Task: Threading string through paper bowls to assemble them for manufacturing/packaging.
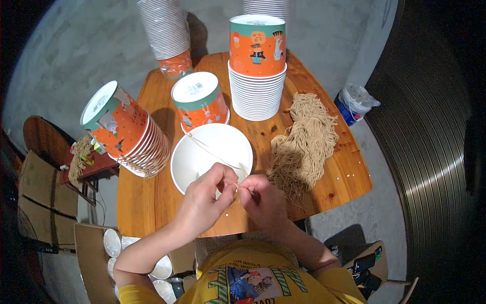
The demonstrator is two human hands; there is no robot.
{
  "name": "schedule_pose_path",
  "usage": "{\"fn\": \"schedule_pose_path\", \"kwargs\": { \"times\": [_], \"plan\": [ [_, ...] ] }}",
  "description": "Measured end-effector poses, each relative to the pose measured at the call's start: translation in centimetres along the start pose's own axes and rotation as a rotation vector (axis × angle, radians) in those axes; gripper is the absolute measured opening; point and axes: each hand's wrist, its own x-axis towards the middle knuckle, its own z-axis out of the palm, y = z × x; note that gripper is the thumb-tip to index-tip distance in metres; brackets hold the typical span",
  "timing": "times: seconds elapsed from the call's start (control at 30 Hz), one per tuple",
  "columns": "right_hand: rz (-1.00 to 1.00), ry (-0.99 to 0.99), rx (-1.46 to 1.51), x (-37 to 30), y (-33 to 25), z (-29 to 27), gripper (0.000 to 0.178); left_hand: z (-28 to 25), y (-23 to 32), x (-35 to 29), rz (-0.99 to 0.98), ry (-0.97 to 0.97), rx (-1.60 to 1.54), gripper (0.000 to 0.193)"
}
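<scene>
Over the near rim of a white paper bucket (200,139), its mouth facing up, both hands meet with their fingertips almost touching. My left hand (202,200) is closed in a pinch on a thin tan cord (212,153). My right hand (266,200) pinches the same cord just beside it. The cord slants across the bucket's mouth from its far rim; the fingers hide its near end. To the right of the bucket lies a heap of tan cords (309,147).
Upside-down orange-and-green bucket stacks stand left (119,131), behind (200,109) and far right (258,66) on the wooden table (349,177). The left stack has cord handles. A wrapped stack (164,35) stands at the back. Below left, a cardboard box (91,263) holds white buckets.
</scene>
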Motion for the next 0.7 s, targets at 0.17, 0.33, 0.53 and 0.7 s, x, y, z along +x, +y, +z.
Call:
{"fn": "schedule_pose_path", "kwargs": {
  "times": [0.17,0.33,0.53,0.7],
  "plan": [
    [0.17,0.012,-0.003,0.7,-0.6,-0.2,0.006,-0.1,0.1,0.0,-0.02,0.0,-0.046,0.026],
    [0.36,-0.058,0.034,1.4,-1.4,-0.7,0.008,-0.4,0.5,0.2,-0.076,-0.035,-0.069,0.026],
    [0.213,-0.056,-0.01,1.5,-1.1,-1.0,0.009,-0.7,0.4,0.4,-0.074,-0.061,-0.083,0.024],
    [-0.017,-0.166,-0.231,1.5,-0.3,-1.9,0.014,-0.7,0.6,0.5,-0.121,-0.092,-0.125,0.023]
  ]
}}
